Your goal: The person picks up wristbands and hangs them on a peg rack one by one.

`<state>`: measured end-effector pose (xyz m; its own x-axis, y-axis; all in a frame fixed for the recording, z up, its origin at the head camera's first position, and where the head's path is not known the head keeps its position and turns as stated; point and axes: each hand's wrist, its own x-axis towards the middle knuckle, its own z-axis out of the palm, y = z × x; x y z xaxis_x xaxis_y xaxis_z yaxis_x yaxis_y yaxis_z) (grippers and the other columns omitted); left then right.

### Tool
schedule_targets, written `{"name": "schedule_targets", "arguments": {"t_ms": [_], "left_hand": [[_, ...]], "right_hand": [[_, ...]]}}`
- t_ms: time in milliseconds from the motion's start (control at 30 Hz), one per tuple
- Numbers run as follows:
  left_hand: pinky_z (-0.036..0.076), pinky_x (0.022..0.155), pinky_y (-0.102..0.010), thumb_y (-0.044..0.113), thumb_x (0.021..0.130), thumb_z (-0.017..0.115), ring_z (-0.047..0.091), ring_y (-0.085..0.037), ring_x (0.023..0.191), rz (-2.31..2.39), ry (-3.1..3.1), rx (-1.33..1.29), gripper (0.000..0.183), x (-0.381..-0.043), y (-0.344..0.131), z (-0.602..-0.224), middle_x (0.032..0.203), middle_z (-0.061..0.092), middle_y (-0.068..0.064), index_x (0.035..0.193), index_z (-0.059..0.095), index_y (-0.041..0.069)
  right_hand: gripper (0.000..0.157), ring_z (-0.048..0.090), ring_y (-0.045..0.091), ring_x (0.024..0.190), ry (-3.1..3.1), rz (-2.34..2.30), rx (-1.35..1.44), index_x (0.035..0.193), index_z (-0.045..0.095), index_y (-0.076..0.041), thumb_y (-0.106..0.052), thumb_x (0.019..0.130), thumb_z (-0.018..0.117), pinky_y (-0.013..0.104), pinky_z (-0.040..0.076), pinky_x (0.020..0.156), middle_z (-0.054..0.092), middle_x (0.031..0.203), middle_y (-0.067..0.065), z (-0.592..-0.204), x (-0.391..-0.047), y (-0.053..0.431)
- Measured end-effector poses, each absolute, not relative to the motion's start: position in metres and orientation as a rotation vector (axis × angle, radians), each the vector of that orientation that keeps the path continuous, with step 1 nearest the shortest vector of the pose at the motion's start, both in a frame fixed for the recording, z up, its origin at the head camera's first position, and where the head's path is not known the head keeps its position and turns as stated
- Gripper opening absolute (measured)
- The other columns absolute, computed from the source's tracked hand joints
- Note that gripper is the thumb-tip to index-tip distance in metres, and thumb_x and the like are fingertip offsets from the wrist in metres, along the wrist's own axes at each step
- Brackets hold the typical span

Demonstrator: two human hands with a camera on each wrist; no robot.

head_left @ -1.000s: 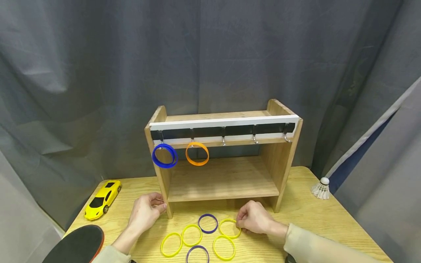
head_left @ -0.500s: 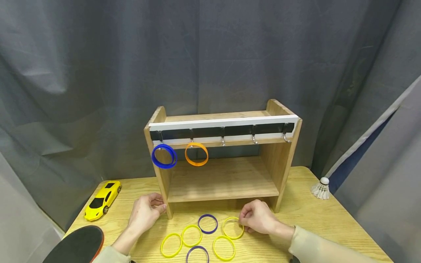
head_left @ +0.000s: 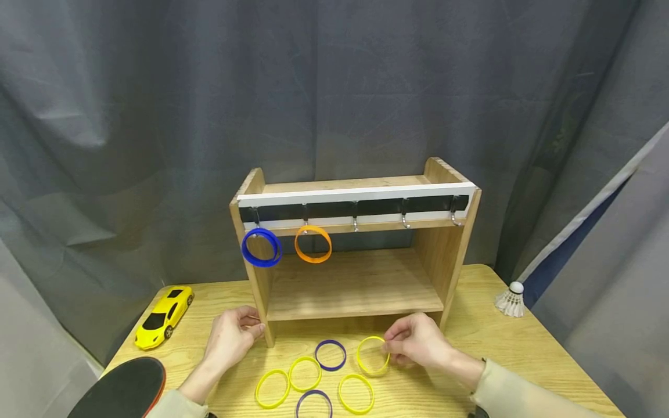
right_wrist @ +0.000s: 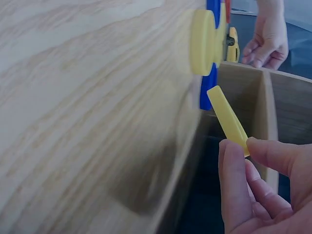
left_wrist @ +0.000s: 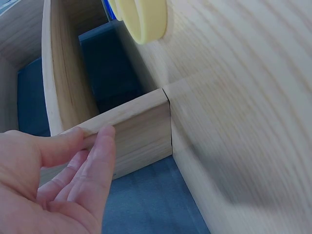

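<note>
My right hand (head_left: 418,342) pinches a thin yellow ring (head_left: 359,359) between thumb and fingertips. In the right wrist view the yellow ring (right_wrist: 226,115) stands tilted above the tabletop. At the lower left, my left hand (head_left: 232,337) holds the front edge of the wooden rack's (head_left: 266,325) side panel; the left wrist view has its thumb and fingers (left_wrist: 105,141) on either side of that edge. A blue ring (head_left: 261,262) and an orange ring (head_left: 328,251) hang from the rack's two leftmost hooks. Three more yellow rings (head_left: 356,410) and two purple rings (head_left: 331,370) lie before the rack.
Three bare metal hooks (head_left: 405,222) line the right part of the rack's black strip. A yellow toy car (head_left: 164,317) sits at the table's left, near a dark round disc (head_left: 120,389). A shuttlecock (head_left: 511,299) stands at the right edge. Grey curtains (head_left: 366,87) hang behind.
My right hand has moved right and slightly up, drawing the yellow ring off the one below and tilting it up from the table. The left hand has not moved.
</note>
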<state>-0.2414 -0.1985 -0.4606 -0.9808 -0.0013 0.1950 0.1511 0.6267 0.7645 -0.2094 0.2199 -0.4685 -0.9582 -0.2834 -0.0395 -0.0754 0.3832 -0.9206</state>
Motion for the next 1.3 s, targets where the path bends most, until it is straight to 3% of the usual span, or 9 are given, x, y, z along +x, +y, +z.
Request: {"name": "schedule_targets", "arguments": {"t_ms": [233, 633, 1300], "left_hand": [[0.06, 0.065, -0.022, 0.005, 0.093, 0.087, 0.082, -0.015, 0.078, -1.281, -2.666, -0.121, 0.017, -0.242, -0.198, -0.461, 0.096, 0.088, -0.007, 0.11, 0.083, 0.007], [0.061, 0.065, -0.022, 0.004, 0.094, 0.086, 0.082, -0.015, 0.077, -1.292, -2.662, -0.125, 0.016, -0.241, -0.198, -0.46, 0.096, 0.088, -0.008, 0.11, 0.082, 0.005], [0.061, 0.066, -0.022, 0.005, 0.094, 0.086, 0.081, -0.012, 0.076, -1.25, -2.671, -0.111, 0.014, -0.24, -0.198, -0.46, 0.094, 0.088, -0.005, 0.107, 0.083, 0.007]], "right_hand": [[0.021, 0.081, 0.019, 0.079, 2.391, -1.703, -0.342, 0.109, 0.077, 0.013, -0.002, 0.095, 0.083, 0.036, 0.071, 0.074, 0.082, 0.09, 0.012, -0.45, -0.203, 0.222], [0.029, 0.079, 0.005, 0.081, 2.335, -1.81, -0.459, 0.116, 0.073, 0.021, 0.001, 0.095, 0.08, 0.03, 0.07, 0.078, 0.084, 0.095, 0.014, -0.419, -0.192, 0.214], [0.029, 0.084, 0.01, 0.085, 2.339, -1.871, -0.581, 0.118, 0.074, 0.018, 0.002, 0.095, 0.083, 0.032, 0.071, 0.082, 0.083, 0.101, 0.03, -0.366, -0.195, 0.188]]}}
